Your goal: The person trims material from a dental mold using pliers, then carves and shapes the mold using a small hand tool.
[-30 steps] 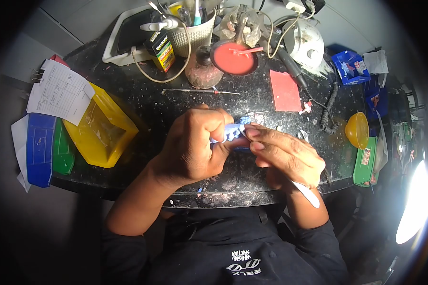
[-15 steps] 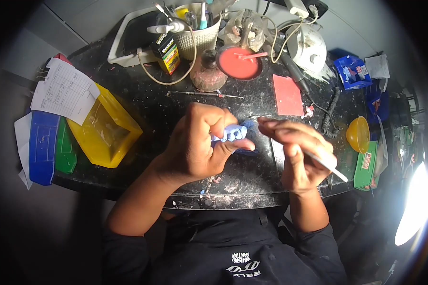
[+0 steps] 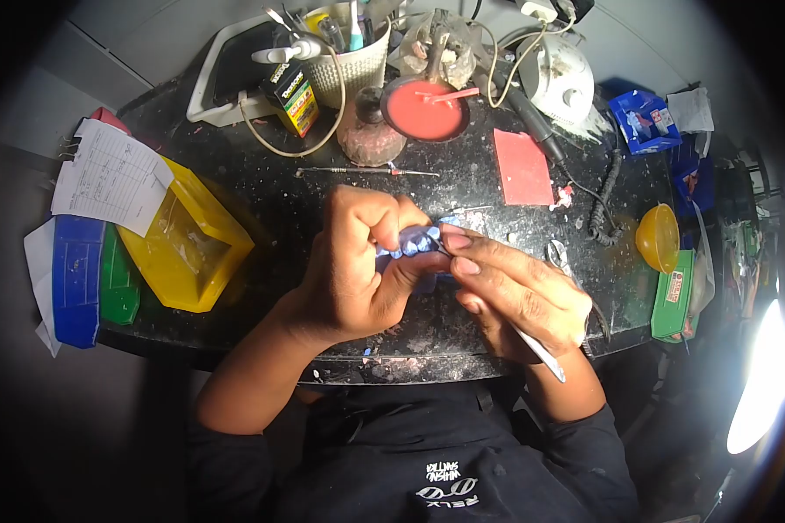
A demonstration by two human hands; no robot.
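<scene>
A small blue dental model [image 3: 415, 243] with tooth shapes is gripped between the thumb and fingers of my left hand [image 3: 355, 266]. My right hand [image 3: 523, 292] is closed on a thin tool with a white handle [image 3: 542, 354], which sticks out below the palm. The tool's tip end is hidden by the fingers, close against the right side of the model. Both hands meet over the middle of the black table [image 3: 262, 305]. Behind the model, more blue material lies partly covered by my hands.
Behind the hands are a metal instrument [image 3: 371, 172], a pan of red wax [image 3: 426, 109], a pink sheet [image 3: 523, 167] and a woven basket [image 3: 353, 77]. A yellow tray [image 3: 187, 240] stands left; a yellow bowl [image 3: 657, 239] and a green tray [image 3: 673, 295] stand right.
My right hand moved away from the blue model to the right, then came back against it with the tool. My left hand has kept its hold, with the model tilted a little differently.
</scene>
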